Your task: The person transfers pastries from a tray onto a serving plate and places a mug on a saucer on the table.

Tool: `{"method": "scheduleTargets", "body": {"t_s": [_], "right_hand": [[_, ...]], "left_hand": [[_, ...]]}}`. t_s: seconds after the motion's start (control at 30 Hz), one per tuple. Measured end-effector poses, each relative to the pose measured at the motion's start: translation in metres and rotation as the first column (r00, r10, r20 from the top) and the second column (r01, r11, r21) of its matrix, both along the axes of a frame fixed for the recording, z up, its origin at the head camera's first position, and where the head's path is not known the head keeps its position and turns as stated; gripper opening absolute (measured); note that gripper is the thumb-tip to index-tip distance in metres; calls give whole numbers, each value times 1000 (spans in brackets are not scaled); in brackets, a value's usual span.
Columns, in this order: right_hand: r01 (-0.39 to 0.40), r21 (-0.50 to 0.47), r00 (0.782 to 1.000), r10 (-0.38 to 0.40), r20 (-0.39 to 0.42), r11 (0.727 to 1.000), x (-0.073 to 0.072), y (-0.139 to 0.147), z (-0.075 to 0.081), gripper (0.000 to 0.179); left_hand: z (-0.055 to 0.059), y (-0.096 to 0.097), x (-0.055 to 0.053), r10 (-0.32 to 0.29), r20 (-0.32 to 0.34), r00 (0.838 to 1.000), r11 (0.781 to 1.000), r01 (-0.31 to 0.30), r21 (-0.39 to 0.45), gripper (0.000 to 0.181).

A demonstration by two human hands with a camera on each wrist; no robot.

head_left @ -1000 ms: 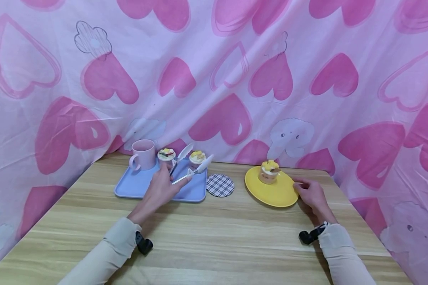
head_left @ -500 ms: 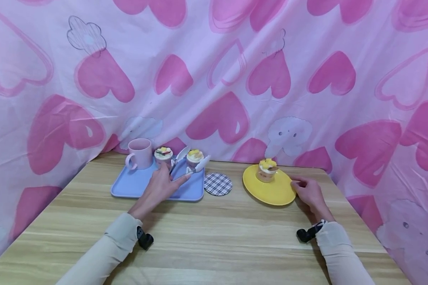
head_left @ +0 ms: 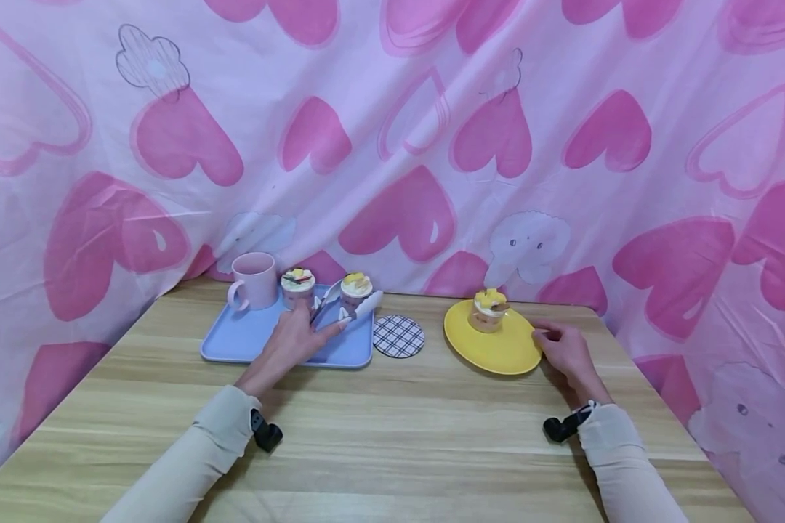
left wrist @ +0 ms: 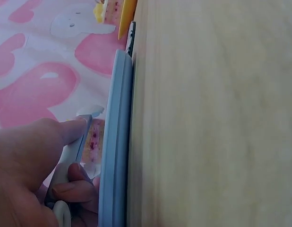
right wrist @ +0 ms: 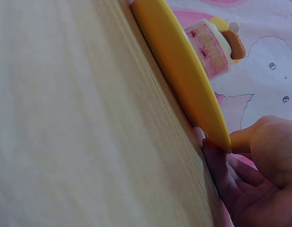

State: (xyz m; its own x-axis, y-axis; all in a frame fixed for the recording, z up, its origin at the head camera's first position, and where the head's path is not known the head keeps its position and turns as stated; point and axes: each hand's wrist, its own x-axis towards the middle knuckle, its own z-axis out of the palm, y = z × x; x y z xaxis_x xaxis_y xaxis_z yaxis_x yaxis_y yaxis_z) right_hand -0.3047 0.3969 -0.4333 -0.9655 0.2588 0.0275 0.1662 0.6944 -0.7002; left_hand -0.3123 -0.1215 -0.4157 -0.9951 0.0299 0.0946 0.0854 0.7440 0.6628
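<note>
My left hand (head_left: pixel 291 343) grips a pair of tongs (head_left: pixel 368 302) low above the light blue tray (head_left: pixel 232 343). The tongs' pale tips are spread to either side of a dessert cup (head_left: pixel 356 289) with yellow topping at the tray's right. Another dessert cup (head_left: pixel 298 279) stands just beyond the hand, its lower part partly hidden by the fingers. My right hand (head_left: pixel 570 357) pinches the right rim of a yellow plate (head_left: pixel 497 356); in the right wrist view the thumb is above the rim and fingers lie under it. On the plate sits a third dessert cup (head_left: pixel 487 314).
At the tray's back left stands a pink mug (head_left: pixel 255 282), its handle toward the left. A round checked coaster (head_left: pixel 399 336) lies between tray and plate. A pink curtain (head_left: pixel 392 145) with hearts hangs right behind the wooden table (head_left: pixel 405 436).
The tongs have come down, their left tip now lower beside the right-hand cup on the tray. The right hand keeps its hold on the plate. The head view has shifted slightly.
</note>
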Motion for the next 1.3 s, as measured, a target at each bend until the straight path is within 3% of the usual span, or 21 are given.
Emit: {"method": "scheduleTargets", "body": {"t_s": [0.17,0.37,0.7,1.03,1.3], "right_hand": [[-3,24,1000,4,-24,1000,-1,1,-1,40],[0,20,1000,0,-10,1000,-3,1,0,40],[-4,18,1000,4,-30,1000,-3,0,1,38],[-13,7,1000,13,-8,1000,-1,0,2,39],[-15,-5,1000,15,-1,1000,-1,0,2,40]], "left_hand": [[0,-2,-3,-9,-18,1000,999,8,-45,87],[1,-3,-6,-7,24,1000,999,8,-45,87],[-1,-5,-4,-29,-47,998,997,25,-74,70],[0,-8,-2,-25,-47,999,998,22,-61,84],[3,-7,-4,-11,-42,999,998,8,-62,78]]}}
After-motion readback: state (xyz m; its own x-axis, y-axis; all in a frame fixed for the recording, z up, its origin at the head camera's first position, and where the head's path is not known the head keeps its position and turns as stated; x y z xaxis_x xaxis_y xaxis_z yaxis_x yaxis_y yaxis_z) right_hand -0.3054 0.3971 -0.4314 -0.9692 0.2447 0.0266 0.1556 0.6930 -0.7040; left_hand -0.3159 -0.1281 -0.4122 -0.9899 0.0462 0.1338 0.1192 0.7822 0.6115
